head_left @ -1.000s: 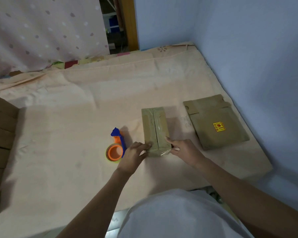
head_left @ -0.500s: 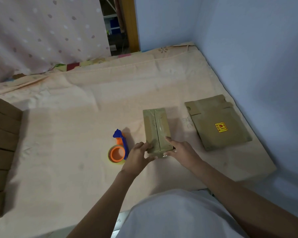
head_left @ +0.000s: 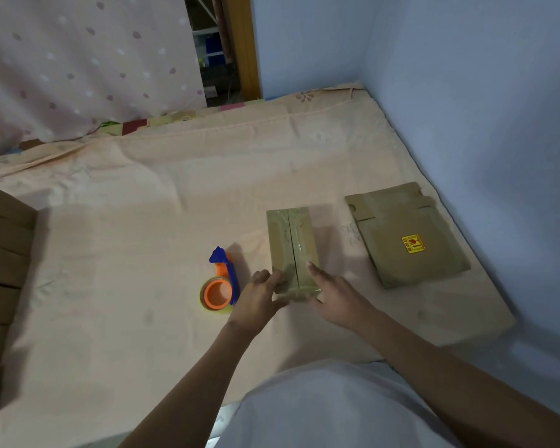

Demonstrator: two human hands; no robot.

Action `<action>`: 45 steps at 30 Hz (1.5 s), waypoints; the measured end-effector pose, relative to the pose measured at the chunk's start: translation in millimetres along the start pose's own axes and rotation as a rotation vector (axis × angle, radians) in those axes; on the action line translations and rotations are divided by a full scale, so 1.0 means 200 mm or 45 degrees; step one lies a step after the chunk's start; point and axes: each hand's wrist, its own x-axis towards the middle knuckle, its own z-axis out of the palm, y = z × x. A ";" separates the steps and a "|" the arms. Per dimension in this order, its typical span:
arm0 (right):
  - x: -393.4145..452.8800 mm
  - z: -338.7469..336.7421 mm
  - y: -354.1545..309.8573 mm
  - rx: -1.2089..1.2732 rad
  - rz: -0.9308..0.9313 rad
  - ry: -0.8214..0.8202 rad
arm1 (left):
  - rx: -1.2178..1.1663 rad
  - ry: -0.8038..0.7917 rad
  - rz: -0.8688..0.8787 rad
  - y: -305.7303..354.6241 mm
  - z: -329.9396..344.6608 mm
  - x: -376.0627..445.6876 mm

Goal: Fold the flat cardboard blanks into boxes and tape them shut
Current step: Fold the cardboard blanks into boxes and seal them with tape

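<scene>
Seen from above: a folded cardboard box [head_left: 292,248] lying on a peach bedsheet [head_left: 143,221], clear tape along its centre seam. Left hand [head_left: 260,297] touching the box's near left corner, fingers bent against the side; right hand [head_left: 332,294] resting on the near right edge, fingers fairly straight, grip hard to judge in the dim light. Just left of the left hand, an orange-and-blue tape dispenser [head_left: 220,282]. Right of the box and apart from it, a stack of flat blanks [head_left: 404,234] bearing a yellow sticker. At the far left edge, a row of brown boxes [head_left: 4,270].
</scene>
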 end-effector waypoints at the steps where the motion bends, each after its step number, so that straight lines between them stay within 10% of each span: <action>1: 0.01 0.01 0.00 0.012 0.018 0.031 | 0.037 0.033 -0.021 0.02 0.01 0.01; 19: 0.05 0.12 0.17 -0.715 -0.115 -0.043 | 0.132 0.129 0.016 0.06 0.05 0.00; 29: 0.00 -0.15 0.05 -0.055 0.009 -0.313 | -0.031 -0.033 0.245 -0.12 -0.08 -0.01; 39: -0.01 -0.09 0.05 -0.088 0.038 -0.324 | -0.003 -0.141 0.185 -0.11 -0.12 0.01; 42: 0.03 -0.10 0.08 0.457 0.340 0.047 | -0.326 0.004 -0.076 -0.05 -0.18 0.03; 45: 0.21 -0.15 0.03 0.965 0.845 0.196 | -0.942 0.130 -0.819 0.04 -0.22 0.15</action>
